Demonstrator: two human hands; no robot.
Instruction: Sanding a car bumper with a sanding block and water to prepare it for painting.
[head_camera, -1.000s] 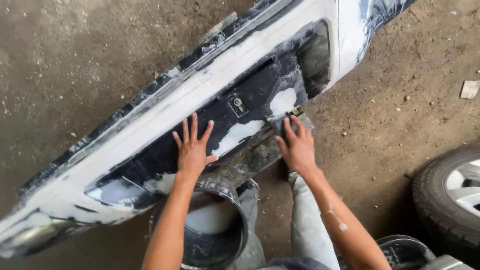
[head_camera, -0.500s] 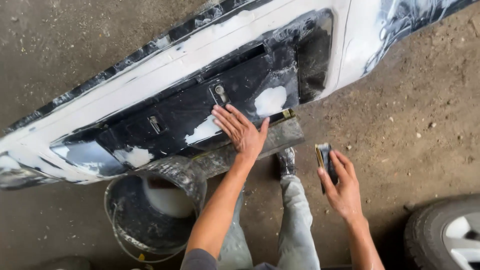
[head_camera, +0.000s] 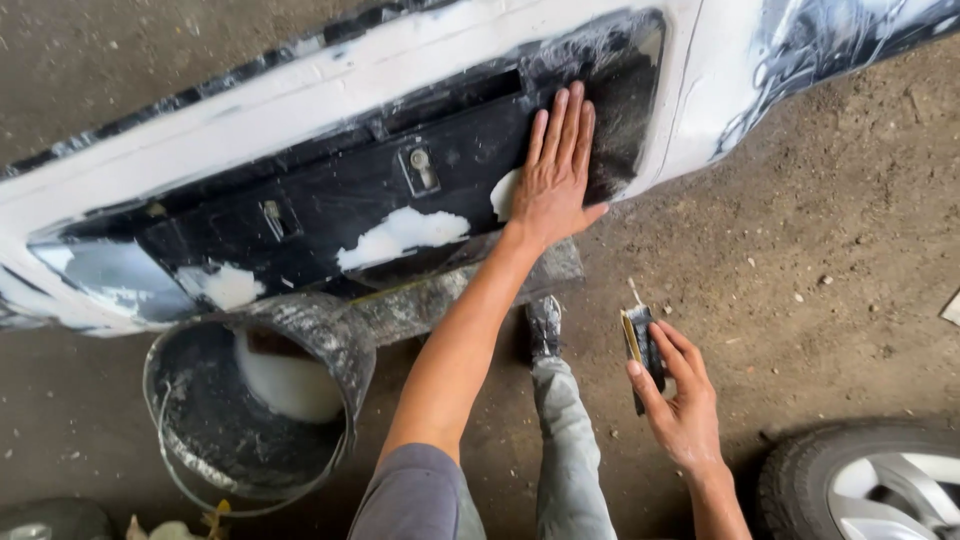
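We see the car bumper (head_camera: 330, 80) lying across the upper part of the view on the dirt floor (head_camera: 820, 230), its black recessed panel (head_camera: 340, 200) patched with white filler. Our left hand (head_camera: 553, 175) lies flat on the right end of this panel, fingers extended and close together, holding nothing. Our right hand (head_camera: 683, 400) hovers over the floor below the bumper, well apart from it, fingers and thumb closed around a small dark sanding block (head_camera: 643, 345). A grimy bucket (head_camera: 255, 400) stands just below the bumper's left half. A tyre (head_camera: 850, 480) occupies the lower right corner.
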